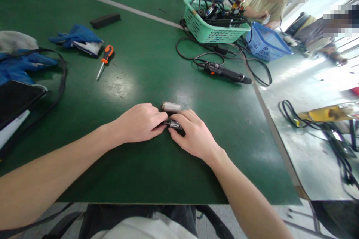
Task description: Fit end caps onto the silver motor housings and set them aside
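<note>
My left hand [140, 122] and my right hand [193, 134] meet at the middle of the green table [140, 179], fingers curled. Together they pinch a small dark metal part [173, 124] between their fingertips. A short silver metal cylinder [171, 106] lies on the table just beyond the fingers, touching or nearly touching them.
An orange-handled screwdriver [104, 61], blue gloves [75, 38] and a black block [105, 19] lie at the far left. A black electric screwdriver [224, 72] with cable, a green basket [213, 26] and a blue basket [266, 43] sit far right. Other people sit beyond.
</note>
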`<state>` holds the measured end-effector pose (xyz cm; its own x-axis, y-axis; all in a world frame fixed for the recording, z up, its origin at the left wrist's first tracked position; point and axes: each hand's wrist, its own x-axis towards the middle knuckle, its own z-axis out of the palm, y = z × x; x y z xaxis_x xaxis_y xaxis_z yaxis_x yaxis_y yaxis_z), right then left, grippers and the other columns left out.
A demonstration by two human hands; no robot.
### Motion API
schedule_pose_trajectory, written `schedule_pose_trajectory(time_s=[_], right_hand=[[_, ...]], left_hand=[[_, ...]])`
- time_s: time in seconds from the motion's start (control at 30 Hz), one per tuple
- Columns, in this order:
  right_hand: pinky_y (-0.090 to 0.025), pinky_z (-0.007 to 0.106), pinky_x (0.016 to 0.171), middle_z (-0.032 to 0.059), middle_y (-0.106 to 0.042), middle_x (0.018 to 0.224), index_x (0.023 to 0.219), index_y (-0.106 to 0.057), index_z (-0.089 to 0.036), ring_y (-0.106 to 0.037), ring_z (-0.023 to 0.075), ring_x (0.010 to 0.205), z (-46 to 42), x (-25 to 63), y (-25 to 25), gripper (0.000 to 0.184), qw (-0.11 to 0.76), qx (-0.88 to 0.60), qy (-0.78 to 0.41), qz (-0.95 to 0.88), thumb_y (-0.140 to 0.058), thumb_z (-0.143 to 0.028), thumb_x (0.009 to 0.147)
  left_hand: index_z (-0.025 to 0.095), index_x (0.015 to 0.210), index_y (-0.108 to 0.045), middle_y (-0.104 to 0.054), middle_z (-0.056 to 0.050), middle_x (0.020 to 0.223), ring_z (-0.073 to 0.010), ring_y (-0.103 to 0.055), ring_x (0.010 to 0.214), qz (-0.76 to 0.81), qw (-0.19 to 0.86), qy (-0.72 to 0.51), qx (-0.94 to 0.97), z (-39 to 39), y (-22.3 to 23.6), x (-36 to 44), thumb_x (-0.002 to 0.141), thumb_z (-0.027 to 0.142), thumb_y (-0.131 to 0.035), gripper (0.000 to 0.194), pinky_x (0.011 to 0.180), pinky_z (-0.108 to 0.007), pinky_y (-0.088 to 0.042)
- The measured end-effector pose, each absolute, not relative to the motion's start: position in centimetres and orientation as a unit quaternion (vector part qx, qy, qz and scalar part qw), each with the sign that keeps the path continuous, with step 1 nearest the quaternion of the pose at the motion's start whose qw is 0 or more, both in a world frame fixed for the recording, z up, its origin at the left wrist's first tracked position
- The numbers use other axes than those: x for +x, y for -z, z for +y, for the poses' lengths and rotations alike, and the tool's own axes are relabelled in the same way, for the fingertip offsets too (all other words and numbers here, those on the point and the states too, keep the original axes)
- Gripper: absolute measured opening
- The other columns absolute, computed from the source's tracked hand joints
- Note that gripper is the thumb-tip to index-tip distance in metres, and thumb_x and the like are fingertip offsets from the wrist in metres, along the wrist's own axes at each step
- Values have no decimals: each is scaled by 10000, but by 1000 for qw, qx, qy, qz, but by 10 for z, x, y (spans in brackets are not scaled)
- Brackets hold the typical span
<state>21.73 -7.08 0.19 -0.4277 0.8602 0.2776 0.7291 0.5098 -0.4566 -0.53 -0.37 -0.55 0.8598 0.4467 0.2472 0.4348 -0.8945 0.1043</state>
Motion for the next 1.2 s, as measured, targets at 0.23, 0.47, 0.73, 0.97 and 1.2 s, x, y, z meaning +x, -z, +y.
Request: schedule_pose_trajectory(time_s=[0.23,0.47,0.73,0.97,1.2], right_hand=[[-556,456,954,109,-711,1106,1153,-667,-198,-640,287,1035,-71,219,1,195,246,-478,-133,-833,-626,-226,965],[-559,449,945,112,-714,1105,1147,-671,-193,-645,287,1033,-71,219,-1,199,247,-480,-128,-832,-624,-217,956],[-558,460,948,120,-712,1109,1176,-663,-182,-646,293,1031,-71,219,-2,223,238,-482,-120,-835,-611,-213,961],[-559,459,946,115,-713,1094,1154,-664,-184,-645,292,1025,-71,221,-2,204,231,-481,-120,-837,-609,-214,960],[-555,461,945,111,-712,1079,1136,-662,-188,-642,292,1024,-71,219,-2,194,229,-485,-121,-835,-605,-210,953]], left_hand=[[181,880,-662,-661,-31,731,-193,-614,652,232,17,-134,963,-3,7,-5,1012,314,-536,226,682,-336,-454],[180,859,-662,-654,-30,716,-194,-608,636,235,22,-137,962,-4,5,-5,1003,302,-539,225,667,-339,-455],[173,875,-677,-663,-36,717,-189,-606,631,246,23,-134,960,-3,4,-4,999,298,-536,226,665,-333,-446],[175,885,-685,-668,-37,722,-195,-616,645,250,28,-132,959,-3,3,-4,988,296,-544,213,673,-337,-454],[172,866,-686,-664,-37,713,-189,-605,635,248,40,-133,959,-3,1,-4,985,284,-541,218,669,-331,-454]])
